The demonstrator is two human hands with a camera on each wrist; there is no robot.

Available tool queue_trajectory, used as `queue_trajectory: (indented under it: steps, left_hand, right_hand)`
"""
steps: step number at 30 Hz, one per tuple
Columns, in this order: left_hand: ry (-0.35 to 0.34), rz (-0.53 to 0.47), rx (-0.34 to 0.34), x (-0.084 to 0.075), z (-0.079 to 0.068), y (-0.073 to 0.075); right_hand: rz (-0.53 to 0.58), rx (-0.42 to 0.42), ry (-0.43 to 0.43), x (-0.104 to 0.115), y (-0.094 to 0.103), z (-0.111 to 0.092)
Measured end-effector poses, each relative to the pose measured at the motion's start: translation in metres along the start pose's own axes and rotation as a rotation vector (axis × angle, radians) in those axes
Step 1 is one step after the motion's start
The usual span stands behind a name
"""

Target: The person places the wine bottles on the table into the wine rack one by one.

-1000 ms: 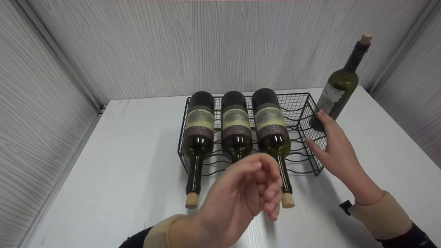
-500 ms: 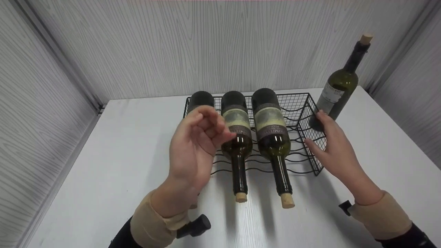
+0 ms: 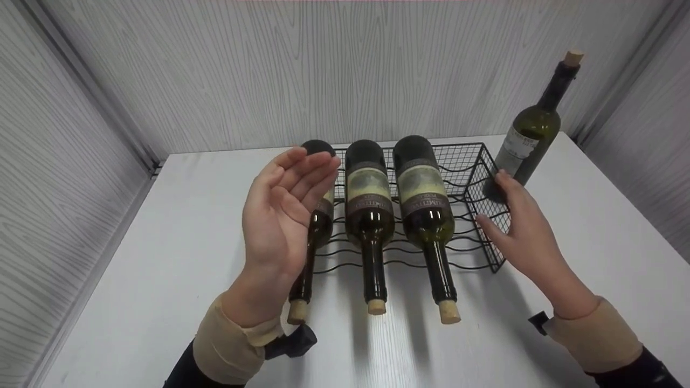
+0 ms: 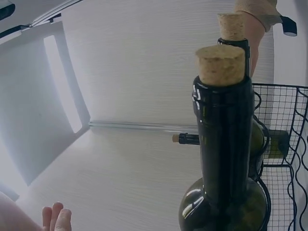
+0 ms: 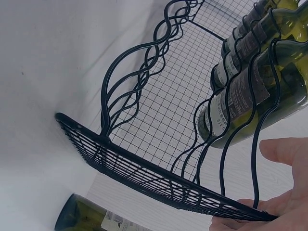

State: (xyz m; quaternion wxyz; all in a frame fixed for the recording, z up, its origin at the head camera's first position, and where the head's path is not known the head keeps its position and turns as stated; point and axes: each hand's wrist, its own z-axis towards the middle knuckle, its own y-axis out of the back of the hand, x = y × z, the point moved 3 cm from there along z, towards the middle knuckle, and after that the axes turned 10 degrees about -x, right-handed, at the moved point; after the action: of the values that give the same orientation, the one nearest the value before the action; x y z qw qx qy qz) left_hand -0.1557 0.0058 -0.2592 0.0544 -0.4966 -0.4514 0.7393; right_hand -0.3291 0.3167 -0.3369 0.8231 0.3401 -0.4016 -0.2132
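Three corked wine bottles lie side by side in a black wire wine rack [image 3: 474, 178], necks toward me: a left bottle [image 3: 322, 229], a middle bottle [image 3: 372, 188] and a right bottle [image 3: 424, 180]. My left hand [image 3: 285, 215] is raised over the left bottle, palm turned to the right, holding nothing; it covers part of that bottle's label. My right hand [image 3: 525, 231] holds the rack's right side panel, thumb on the inner side and fingers outside, as the right wrist view also shows. In the left wrist view, a corked bottle neck [image 4: 221, 120] stands large in front.
A fourth corked bottle [image 3: 533, 129] stands upright on the white table [image 3: 178, 242], just beyond the rack's right side. Its base is partly behind the mesh and my right hand. Wood-grain panels [image 3: 345, 70] wall the table at the back and sides.
My left hand has moved left and away from me, from over the middle and right bottle necks to the left bottle, and its fingers have straightened. My right hand stays on the rack.
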Motion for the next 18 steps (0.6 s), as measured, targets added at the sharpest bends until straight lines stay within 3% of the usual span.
queue_trajectory:
  steps: [7, 12, 18]
  left_hand:
    - [-0.044, -0.012, 0.013, -0.011, -0.003, 0.006]
    - [-0.085, -0.015, -0.017, -0.022, 0.003, 0.013]
    - [-0.063, 0.005, -0.047, -0.027, 0.005, 0.021]
  right_hand:
    - [0.014, -0.008, 0.011, -0.001, 0.000, 0.000]
    - [0.020, -0.012, 0.018, -0.001, -0.001, 0.000]
    - [0.017, -0.013, 0.015, -0.001, 0.000, 0.000]
